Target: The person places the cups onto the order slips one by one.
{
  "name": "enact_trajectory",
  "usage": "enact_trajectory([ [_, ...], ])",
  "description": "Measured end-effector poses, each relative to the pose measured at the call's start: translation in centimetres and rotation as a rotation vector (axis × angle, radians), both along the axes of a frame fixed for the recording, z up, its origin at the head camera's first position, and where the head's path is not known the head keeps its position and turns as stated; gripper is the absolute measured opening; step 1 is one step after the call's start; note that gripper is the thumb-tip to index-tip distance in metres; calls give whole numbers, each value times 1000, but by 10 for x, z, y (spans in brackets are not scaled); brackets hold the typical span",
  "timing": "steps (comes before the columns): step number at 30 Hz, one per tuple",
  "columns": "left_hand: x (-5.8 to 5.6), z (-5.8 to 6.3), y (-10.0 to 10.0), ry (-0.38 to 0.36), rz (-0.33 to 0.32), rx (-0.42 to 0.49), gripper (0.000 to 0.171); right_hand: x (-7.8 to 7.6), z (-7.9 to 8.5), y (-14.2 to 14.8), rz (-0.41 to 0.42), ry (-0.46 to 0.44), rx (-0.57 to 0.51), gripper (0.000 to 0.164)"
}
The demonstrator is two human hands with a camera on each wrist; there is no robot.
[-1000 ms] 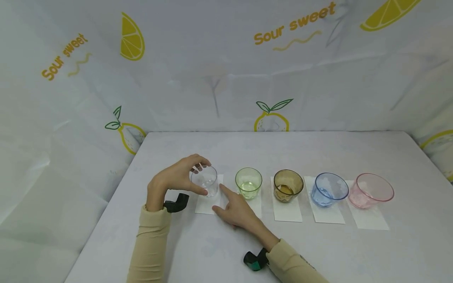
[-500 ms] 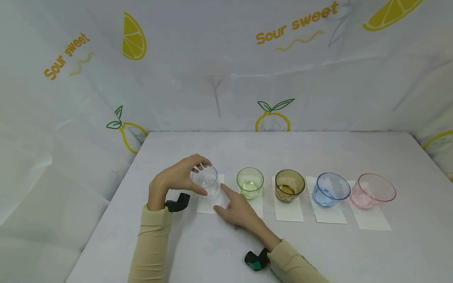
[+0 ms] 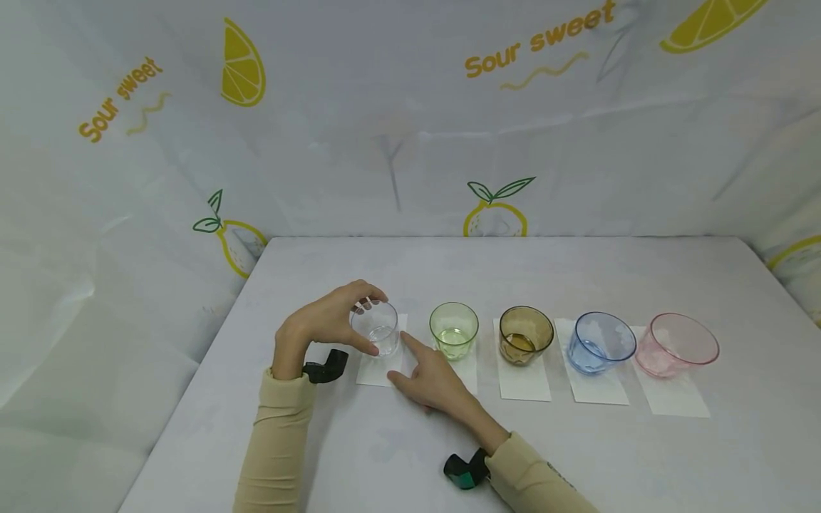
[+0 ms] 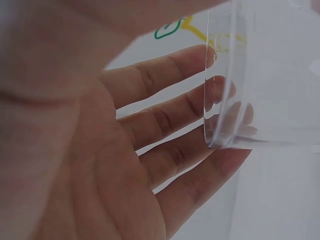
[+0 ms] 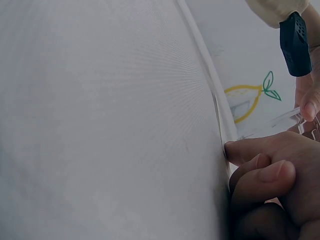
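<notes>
In the head view, my left hand (image 3: 330, 313) grips a clear glass (image 3: 378, 333) from its left side, thumb in front and fingers behind. The left wrist view shows several fingertips seen through the wall of the clear glass (image 4: 280, 100). A white paper slip (image 3: 375, 374) lies under and in front of this glass. My right hand (image 3: 431, 381) reaches in with index finger and thumb stretched apart at the slip's right side. Its other fingers are curled, as the right wrist view shows. Just right of that index finger stands a green glass (image 3: 454, 333).
Further right stand a brown glass (image 3: 526, 338), a blue glass (image 3: 599, 345) and a wide pink glass (image 3: 673, 348), each over a white slip. A white cloth covers the table (image 3: 372, 456). Behind it hangs a white curtain (image 3: 333, 164) with lemon prints.
My left hand and the clear glass have shifted slightly to the right over the slip. My right hand keeps its place by the slip.
</notes>
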State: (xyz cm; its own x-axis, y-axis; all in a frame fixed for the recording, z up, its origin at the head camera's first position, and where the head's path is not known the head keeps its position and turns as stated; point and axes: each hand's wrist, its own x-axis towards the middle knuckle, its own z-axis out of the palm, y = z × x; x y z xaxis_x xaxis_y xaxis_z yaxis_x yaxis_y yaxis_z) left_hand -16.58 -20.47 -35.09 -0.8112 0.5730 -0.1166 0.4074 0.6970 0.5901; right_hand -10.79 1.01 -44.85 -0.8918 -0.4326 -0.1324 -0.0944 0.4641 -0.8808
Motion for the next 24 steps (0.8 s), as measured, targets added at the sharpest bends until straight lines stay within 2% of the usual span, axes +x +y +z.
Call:
enact_trajectory([
  [24, -3, -4, 2, -44, 19, -3, 81, -1, -1, 1, 6, 12, -10, 74],
])
